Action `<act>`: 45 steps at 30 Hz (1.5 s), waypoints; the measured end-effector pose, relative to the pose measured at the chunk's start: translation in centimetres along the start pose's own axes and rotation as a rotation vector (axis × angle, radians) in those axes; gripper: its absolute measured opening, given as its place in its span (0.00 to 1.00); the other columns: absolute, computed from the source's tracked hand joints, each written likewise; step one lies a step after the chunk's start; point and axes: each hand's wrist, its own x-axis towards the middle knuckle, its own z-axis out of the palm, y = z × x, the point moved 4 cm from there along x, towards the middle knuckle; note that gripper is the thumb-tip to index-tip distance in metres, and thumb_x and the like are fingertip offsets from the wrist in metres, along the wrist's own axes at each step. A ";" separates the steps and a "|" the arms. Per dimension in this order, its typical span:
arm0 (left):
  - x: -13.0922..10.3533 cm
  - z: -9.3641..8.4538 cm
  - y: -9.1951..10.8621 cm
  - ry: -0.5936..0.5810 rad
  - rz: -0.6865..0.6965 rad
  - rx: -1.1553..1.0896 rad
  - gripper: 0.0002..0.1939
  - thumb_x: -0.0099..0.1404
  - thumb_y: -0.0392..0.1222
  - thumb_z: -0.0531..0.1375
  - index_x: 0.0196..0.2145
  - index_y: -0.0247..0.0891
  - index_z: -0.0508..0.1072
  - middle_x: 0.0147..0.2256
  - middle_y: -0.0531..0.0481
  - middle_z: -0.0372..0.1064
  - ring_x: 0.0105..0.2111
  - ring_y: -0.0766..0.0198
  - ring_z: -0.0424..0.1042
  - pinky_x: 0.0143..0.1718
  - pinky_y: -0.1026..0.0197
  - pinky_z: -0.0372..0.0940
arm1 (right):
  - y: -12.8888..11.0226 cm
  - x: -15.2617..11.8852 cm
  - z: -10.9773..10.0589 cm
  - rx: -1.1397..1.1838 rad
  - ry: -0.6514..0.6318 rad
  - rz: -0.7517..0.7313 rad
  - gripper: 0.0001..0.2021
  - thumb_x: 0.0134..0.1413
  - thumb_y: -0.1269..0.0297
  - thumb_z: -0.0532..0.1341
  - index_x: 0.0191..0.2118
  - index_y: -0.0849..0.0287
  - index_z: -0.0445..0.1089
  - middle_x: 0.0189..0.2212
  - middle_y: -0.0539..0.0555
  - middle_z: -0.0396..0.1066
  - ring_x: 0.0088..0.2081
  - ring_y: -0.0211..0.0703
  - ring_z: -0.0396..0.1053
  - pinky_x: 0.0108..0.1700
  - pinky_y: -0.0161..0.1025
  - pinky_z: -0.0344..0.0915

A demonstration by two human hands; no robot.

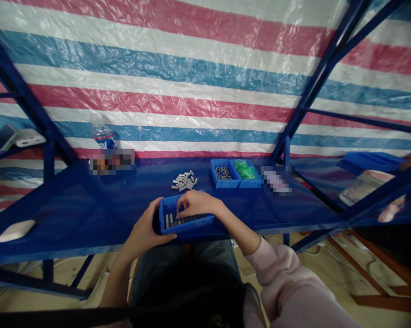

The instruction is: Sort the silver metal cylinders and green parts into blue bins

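A blue plastic bin (195,224) lies near the front edge of the blue table. My left hand (147,231) grips its left end, thumb along the near side and fingers at the far corner. Inside the bin, short metal cylinders (169,220) stand in a row along the near wall. My right hand (195,203) reaches into the bin from the right, fingers closed in a pinch; what is between the fingertips is hidden. Behind the bin lies a loose pile of silvery metal cylinders (185,181).
Two joined blue bins stand further back: one with small metal parts (223,173), one with green pieces (245,170). A plastic bottle (103,134) is at the back left, a white rounded object (17,230) at the front left. Blue frame posts (304,98) rise behind the table.
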 end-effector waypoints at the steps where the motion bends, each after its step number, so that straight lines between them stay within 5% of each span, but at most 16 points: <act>1: 0.0 0.0 0.0 0.000 -0.007 0.005 0.50 0.47 0.52 0.70 0.61 0.45 0.47 0.58 0.42 0.58 0.57 0.48 0.61 0.58 0.45 0.59 | 0.0 0.0 0.0 -0.049 -0.017 0.019 0.15 0.46 0.53 0.68 0.37 0.58 0.76 0.24 0.47 0.70 0.24 0.33 0.64 0.24 0.30 0.51; 6: -0.1 0.0 0.0 0.007 -0.011 0.013 0.50 0.47 0.52 0.70 0.61 0.45 0.47 0.58 0.42 0.58 0.57 0.48 0.62 0.57 0.45 0.60 | -0.4 0.0 0.1 -0.059 -0.086 0.003 0.16 0.51 0.51 0.63 0.41 0.57 0.76 0.23 0.46 0.70 0.24 0.33 0.64 0.24 0.30 0.49; 12: 0.0 0.0 -0.1 0.005 -0.006 0.010 0.50 0.46 0.52 0.70 0.61 0.44 0.47 0.57 0.43 0.59 0.57 0.48 0.62 0.57 0.45 0.60 | -0.2 0.1 0.2 -0.068 -0.113 -0.016 0.15 0.50 0.69 0.60 0.46 0.58 0.74 0.26 0.47 0.71 0.26 0.33 0.64 0.25 0.29 0.50; 20: -0.1 0.0 -0.1 -0.001 -0.016 0.009 0.51 0.47 0.52 0.70 0.61 0.45 0.47 0.57 0.42 0.57 0.57 0.49 0.61 0.58 0.45 0.58 | 0.2 0.3 0.3 -0.103 -0.108 -0.022 0.13 0.50 0.60 0.65 0.43 0.55 0.74 0.23 0.44 0.67 0.25 0.33 0.63 0.25 0.30 0.48; 39: -0.1 0.0 0.0 0.015 -0.001 0.026 0.50 0.47 0.53 0.69 0.61 0.44 0.47 0.58 0.41 0.57 0.58 0.47 0.61 0.58 0.44 0.59 | 0.1 0.3 0.4 -0.089 -0.092 -0.063 0.13 0.50 0.60 0.65 0.43 0.55 0.75 0.22 0.44 0.64 0.24 0.32 0.61 0.25 0.31 0.47; 43: -0.1 0.0 0.2 0.004 -0.002 0.026 0.50 0.48 0.52 0.69 0.61 0.43 0.47 0.58 0.40 0.57 0.58 0.46 0.61 0.58 0.44 0.59 | 0.2 0.2 -0.2 0.066 -0.078 -0.112 0.14 0.52 0.63 0.64 0.44 0.60 0.73 0.20 0.43 0.61 0.22 0.32 0.58 0.25 0.30 0.50; 45: -0.1 -0.1 0.3 0.006 0.001 0.026 0.50 0.48 0.52 0.69 0.61 0.44 0.47 0.58 0.40 0.57 0.58 0.46 0.61 0.58 0.44 0.59 | 0.7 0.1 -1.2 0.199 0.029 -0.150 0.13 0.55 0.62 0.61 0.45 0.62 0.72 0.19 0.43 0.58 0.21 0.32 0.56 0.25 0.30 0.51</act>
